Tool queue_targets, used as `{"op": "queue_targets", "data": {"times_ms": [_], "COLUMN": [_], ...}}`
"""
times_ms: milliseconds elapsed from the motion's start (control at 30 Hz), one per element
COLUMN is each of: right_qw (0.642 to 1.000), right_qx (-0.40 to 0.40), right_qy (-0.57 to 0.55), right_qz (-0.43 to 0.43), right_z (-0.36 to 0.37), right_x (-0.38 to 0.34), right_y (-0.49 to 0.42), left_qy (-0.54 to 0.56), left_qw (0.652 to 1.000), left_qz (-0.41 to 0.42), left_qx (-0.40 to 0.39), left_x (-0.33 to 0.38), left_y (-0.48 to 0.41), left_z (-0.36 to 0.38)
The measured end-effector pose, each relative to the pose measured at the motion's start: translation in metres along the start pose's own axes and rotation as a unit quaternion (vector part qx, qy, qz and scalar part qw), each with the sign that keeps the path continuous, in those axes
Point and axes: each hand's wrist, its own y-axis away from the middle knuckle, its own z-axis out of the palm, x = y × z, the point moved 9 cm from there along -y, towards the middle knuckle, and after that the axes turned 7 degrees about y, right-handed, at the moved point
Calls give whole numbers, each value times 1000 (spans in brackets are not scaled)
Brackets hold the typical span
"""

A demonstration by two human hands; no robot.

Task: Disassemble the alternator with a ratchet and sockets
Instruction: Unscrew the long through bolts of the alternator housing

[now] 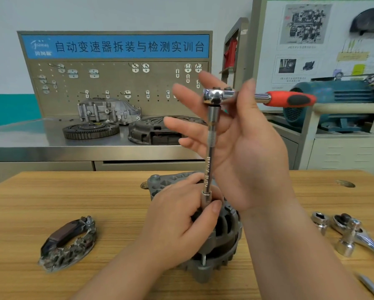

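The grey alternator [227,237] stands on the wooden table [73,202], near the middle. A long extension bar [209,156] rises upright from it, topped by a ratchet [266,97] with a red and black handle pointing right. My left hand [177,226] grips the alternator and pinches the lower end of the bar between thumb and fingers. My right hand [229,135] is up at the ratchet head with fingers spread; the handle passes between thumb and forefinger. The socket end is hidden by my left hand.
A removed rectifier part [68,242] lies on the table at the left. A second ratchet [354,232] with a socket [345,247] and an adapter [320,220] lie at the right. Behind stands a steel bench [30,139] with a gear ring, a clutch cover and a pegboard.
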Motion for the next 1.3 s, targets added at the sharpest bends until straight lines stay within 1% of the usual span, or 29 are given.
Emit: {"op": "queue_targets", "data": {"times_ms": [33, 133, 200, 267, 367, 433, 500, 533, 633, 667, 733, 767, 833, 867, 900, 967, 1000, 1033, 1133, 1200, 1233, 1300], "right_qw": [1000, 988, 981, 989, 999, 999, 999, 1000, 994, 986, 958, 959, 987, 994, 997, 999, 999, 999, 991, 983, 984, 992], "right_qx": [7, 26, 17, 13, 6, -7, -15, -9, 34, 42, 30, 27, 32, 20, 13, 12, 12, 20, 43, 12, -5, -21], "right_qy": [15, 93, 114, 79, -2, -32, -25, -14, 60, 116, 254, 252, 116, 58, 15, -29, -38, -22, 76, 113, 109, 63], "right_qz": [-15, -117, -154, -128, -46, 1, 15, 2, -83, -112, -127, -123, -107, -91, -68, -25, -13, -16, -99, -145, -143, -107], "right_z": [-1, -3, -1, -1, -3, -3, 1, 1, -8, -10, -4, -3, -4, -2, 0, -1, 0, -2, -6, 3, 7, 8], "right_x": [-2, -23, -29, -25, -9, 0, 5, 4, -15, -25, -31, -28, -23, -19, -13, -3, -1, -1, -16, -25, -25, -18], "right_y": [0, 3, 6, 4, 1, 0, 0, 0, 3, 4, 4, 4, 5, 5, 5, 4, 3, 2, 3, 4, 4, 2], "left_qy": [0, 0, -8, -11, -2, 7, 2, 1, -4, -7, -13, -15, -10, -6, -2, 4, 4, 1, 1, 1, -1, -4], "left_qw": [1000, 1000, 1000, 1000, 1000, 1000, 1000, 1000, 1000, 1000, 1000, 1000, 1000, 1000, 1000, 1000, 1000, 1000, 1000, 1000, 1000, 1000], "left_qz": [-2, -10, -15, -8, 0, 6, 8, 5, -8, -12, -14, -12, -7, -3, 0, 3, 1, -3, -9, -10, -12, -13], "left_qx": [-1, -8, -8, -7, -11, -1, 13, 13, 3, 1, 2, 3, 2, 0, -3, -4, -1, 1, 1, 3, 3, 8], "left_x": [-1, -2, -3, -2, -2, 0, 1, 0, -1, -1, -1, -1, 0, 1, 2, 3, 3, 2, -1, -1, -2, -4], "left_y": [0, 1, 0, 1, 1, 1, 0, 0, 0, 0, -1, -1, -1, -1, -1, -1, -1, -1, 1, 0, 0, 0], "left_z": [0, 1, 1, 0, 2, 0, -1, -1, 1, 0, 0, -1, -1, 0, 0, 0, -1, -1, 0, 0, 0, 0]}}
